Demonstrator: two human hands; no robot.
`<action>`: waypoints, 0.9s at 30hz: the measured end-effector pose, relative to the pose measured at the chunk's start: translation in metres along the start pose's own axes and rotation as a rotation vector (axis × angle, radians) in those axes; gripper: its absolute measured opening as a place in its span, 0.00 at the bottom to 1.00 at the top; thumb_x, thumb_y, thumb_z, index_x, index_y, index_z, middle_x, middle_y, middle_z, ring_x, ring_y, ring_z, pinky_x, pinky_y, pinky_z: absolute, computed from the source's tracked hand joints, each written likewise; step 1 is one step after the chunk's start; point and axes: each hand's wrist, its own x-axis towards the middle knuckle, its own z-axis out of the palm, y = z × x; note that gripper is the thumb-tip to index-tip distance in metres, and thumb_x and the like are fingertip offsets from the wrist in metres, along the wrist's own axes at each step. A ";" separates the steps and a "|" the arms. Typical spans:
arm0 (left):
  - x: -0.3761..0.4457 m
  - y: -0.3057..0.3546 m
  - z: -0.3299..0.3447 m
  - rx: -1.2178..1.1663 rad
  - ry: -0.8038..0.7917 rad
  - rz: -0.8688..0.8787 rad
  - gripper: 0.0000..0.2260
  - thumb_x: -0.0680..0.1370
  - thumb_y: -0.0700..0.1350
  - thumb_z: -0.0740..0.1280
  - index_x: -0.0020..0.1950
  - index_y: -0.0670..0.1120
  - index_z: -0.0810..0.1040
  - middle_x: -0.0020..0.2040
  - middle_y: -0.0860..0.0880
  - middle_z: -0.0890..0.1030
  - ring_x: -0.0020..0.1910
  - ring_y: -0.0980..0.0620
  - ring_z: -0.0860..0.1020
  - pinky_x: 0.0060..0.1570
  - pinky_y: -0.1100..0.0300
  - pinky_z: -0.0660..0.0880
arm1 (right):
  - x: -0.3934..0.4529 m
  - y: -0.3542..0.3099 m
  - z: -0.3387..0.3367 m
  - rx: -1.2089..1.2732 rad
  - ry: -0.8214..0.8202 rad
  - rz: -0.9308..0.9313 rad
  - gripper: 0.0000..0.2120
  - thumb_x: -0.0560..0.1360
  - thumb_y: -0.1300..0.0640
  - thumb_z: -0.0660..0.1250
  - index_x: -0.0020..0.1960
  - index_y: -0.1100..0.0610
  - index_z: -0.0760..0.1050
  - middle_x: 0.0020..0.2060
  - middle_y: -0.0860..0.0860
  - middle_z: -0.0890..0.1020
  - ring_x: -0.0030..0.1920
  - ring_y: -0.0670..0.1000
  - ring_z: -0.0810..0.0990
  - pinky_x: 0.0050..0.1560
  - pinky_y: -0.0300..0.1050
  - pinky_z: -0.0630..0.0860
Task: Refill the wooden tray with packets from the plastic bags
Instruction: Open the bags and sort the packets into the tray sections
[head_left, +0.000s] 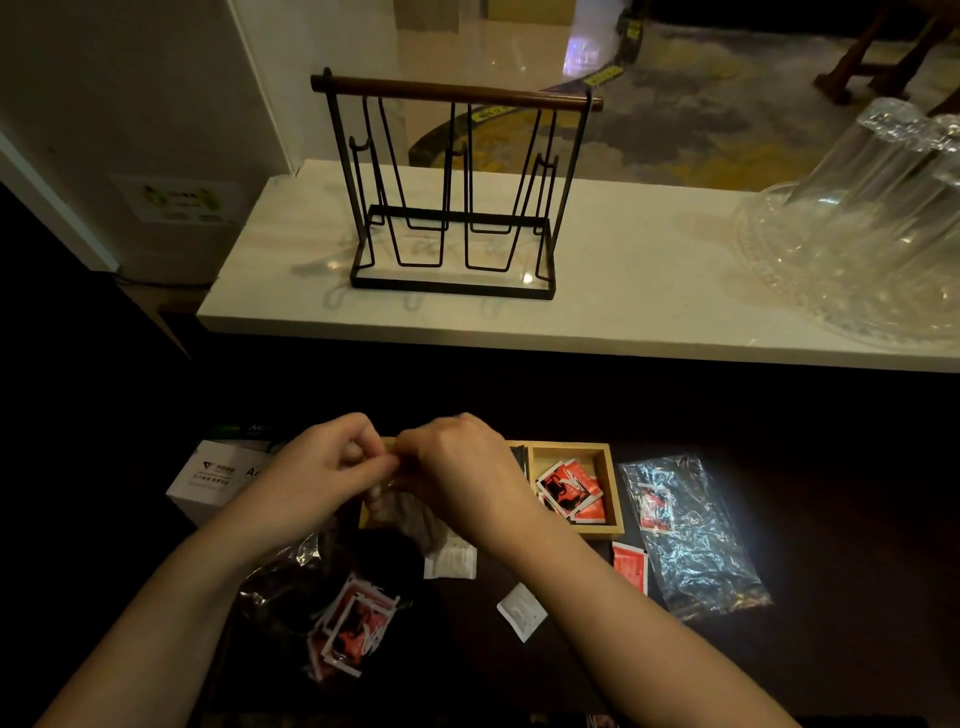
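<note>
A wooden tray (613, 488) sits on the dark counter; its right compartment holds several red packets (571, 491). My left hand (327, 467) and my right hand (462, 467) meet above the tray's left part, both pinching the top of a clear plastic bag (410, 519) that hangs down with brownish contents. A second plastic bag (691, 530), with one red packet inside, lies right of the tray. A third bag (291, 587) lies at lower left with red packets (353, 629) spilling out. Loose packets lie nearby: a red one (629, 566) and two white ones (451, 561), (521, 610).
A white box (218, 480) stands left of the tray. Behind, a higher white marble ledge (649, 291) carries a black wire cup rack (452, 192) with a wooden handle and a large clear glass dish (862, 249) at the right.
</note>
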 end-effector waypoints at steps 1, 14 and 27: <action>0.000 -0.005 -0.001 -0.112 0.039 -0.015 0.06 0.77 0.40 0.64 0.42 0.39 0.74 0.30 0.46 0.80 0.33 0.53 0.80 0.35 0.67 0.76 | 0.002 0.001 -0.002 0.026 -0.002 0.014 0.08 0.71 0.51 0.71 0.44 0.55 0.79 0.38 0.53 0.83 0.44 0.56 0.81 0.42 0.49 0.75; 0.001 -0.108 0.052 -0.939 0.139 -0.608 0.17 0.81 0.52 0.53 0.55 0.45 0.78 0.41 0.45 0.85 0.35 0.49 0.81 0.28 0.58 0.74 | 0.026 0.021 -0.014 0.470 0.086 0.141 0.05 0.71 0.58 0.72 0.43 0.60 0.80 0.39 0.53 0.83 0.42 0.46 0.80 0.44 0.42 0.78; -0.006 -0.116 0.019 -0.240 0.533 -0.342 0.13 0.82 0.48 0.55 0.47 0.45 0.76 0.40 0.45 0.80 0.39 0.46 0.78 0.33 0.57 0.71 | 0.014 0.066 0.017 0.288 0.045 0.303 0.03 0.73 0.56 0.69 0.44 0.53 0.76 0.45 0.45 0.71 0.41 0.38 0.70 0.42 0.29 0.68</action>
